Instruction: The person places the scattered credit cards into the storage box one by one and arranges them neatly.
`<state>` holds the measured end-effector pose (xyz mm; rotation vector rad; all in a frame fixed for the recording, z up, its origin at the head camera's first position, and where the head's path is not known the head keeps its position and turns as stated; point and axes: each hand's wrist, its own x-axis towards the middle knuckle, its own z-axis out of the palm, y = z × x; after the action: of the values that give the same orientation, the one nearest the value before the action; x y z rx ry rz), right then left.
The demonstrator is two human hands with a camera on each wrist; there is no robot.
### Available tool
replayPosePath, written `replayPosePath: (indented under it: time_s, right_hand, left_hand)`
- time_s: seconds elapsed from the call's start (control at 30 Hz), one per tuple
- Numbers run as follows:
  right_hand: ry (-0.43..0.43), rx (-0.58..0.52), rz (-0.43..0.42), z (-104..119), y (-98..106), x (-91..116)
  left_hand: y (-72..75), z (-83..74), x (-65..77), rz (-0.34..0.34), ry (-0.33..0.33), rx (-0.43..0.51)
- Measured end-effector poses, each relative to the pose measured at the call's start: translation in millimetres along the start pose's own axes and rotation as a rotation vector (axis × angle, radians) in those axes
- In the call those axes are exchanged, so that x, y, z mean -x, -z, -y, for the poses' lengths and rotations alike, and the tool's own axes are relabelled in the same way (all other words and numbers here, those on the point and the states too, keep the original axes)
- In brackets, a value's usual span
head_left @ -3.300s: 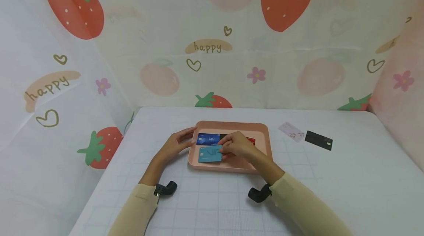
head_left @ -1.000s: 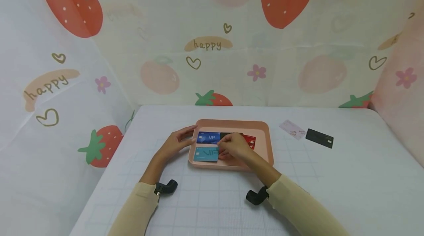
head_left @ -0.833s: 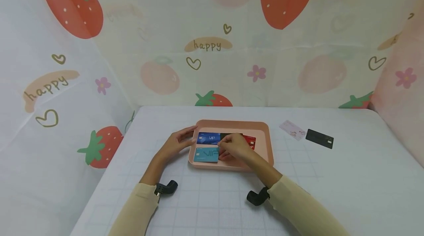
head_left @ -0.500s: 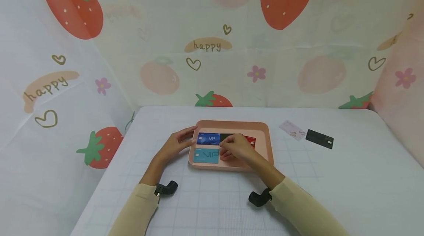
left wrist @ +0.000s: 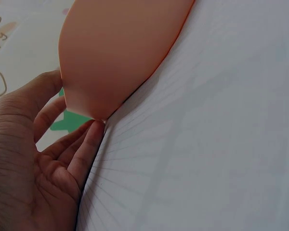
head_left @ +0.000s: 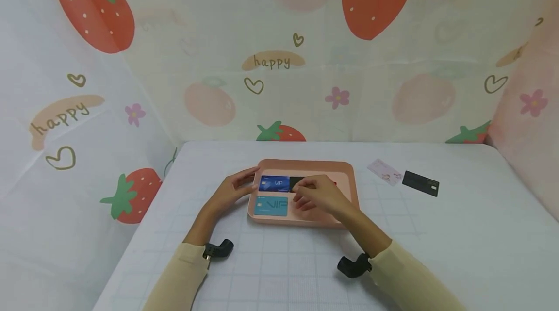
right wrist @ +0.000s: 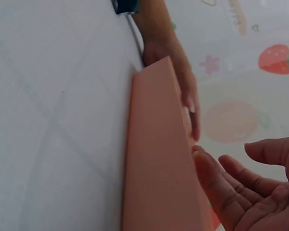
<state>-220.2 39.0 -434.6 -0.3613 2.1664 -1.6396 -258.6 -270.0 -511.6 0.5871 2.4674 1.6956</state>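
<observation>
In the head view, a salmon-pink tray (head_left: 305,166) holds a dark blue VIP card (head_left: 274,183), a mostly covered black card (head_left: 295,184) and a sliver of a red card (head_left: 335,183). A light blue VIP card (head_left: 271,206) lies flat below the dark blue one. My left hand (head_left: 229,192) touches the tray's left end with relaxed fingers, seen closely in the left wrist view against the tray wall (left wrist: 115,57). My right hand (head_left: 323,195) hovers over the tray, right of the light blue card. The right wrist view shows thumb and fingers apart, nothing between them.
On the white table (head_left: 284,272), right of the tray, lie a pale pink patterned card (head_left: 384,171) and a black card (head_left: 420,183). A strawberry-printed cloth (head_left: 305,102) stands behind and at both sides.
The light blue card has slid left and is now let go. My right hand has drawn back to the right, its fingers spread from the card. My left hand stays on the tray.
</observation>
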Motion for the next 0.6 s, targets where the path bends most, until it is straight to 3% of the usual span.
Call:
replayPosePath:
  time_s: [0.33,0.6]
  right_hand:
    - [0.031,0.020,-0.031,7.7,29.3,15.7]
    - [0.093,0.033,-0.076,4.8,55.8,24.7]
  left_hand:
    - [-1.7,1.6,-1.3,-0.007,0.015,0.000]
    - [-3.9,-19.0,2.0,0.009,0.024,-0.014]
